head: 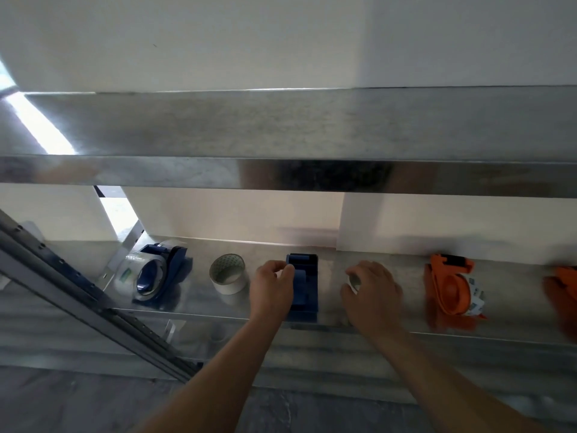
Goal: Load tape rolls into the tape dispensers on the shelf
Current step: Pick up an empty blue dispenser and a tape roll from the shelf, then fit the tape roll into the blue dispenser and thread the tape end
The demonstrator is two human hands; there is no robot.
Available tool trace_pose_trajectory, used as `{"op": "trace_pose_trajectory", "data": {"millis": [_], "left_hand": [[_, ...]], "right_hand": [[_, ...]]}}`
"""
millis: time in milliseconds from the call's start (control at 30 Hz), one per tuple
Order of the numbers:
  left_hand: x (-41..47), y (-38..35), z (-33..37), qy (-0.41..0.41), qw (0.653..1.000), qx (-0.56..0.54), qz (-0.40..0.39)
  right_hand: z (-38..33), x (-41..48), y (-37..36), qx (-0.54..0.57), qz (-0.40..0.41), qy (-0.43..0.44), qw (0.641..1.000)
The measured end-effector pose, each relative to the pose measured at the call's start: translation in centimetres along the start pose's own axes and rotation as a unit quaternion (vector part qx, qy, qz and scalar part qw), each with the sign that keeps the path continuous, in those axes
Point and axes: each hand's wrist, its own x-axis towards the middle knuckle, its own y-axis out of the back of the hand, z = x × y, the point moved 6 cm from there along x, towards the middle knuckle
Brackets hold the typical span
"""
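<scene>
Item, as I see it: blue dispenser [304, 285] on metal shelf [332, 270], left hand [271, 287] gripping its left side; right hand [374, 292] just beside, curled over what seems a tape roll [355, 281].

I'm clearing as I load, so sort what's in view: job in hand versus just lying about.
Job: empty blue dispenser, held by left hand; tape roll in right hand; loose white roll.
Lying about: loaded blue dispenser; loaded orange dispenser; slotted rail; blurred orange item at right edge.
</scene>
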Motion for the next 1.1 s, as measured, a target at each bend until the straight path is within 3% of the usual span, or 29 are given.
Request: {"op": "trace_pose_trajectory", "data": {"millis": [400,1100], "left_hand": [[-2.1,-0.1,2.7,-0.048,0.999,-0.002,0.011],[-8.5,-3.5,3.9,-0.101,0.988,-0.018,-0.112]], "right_hand": [[0.5,-1.8,2.9,0.020,0.044,0.028,0.998],[2.0,-11.2,9.3,-0.036,0.153,-0.072,0.985]]}}
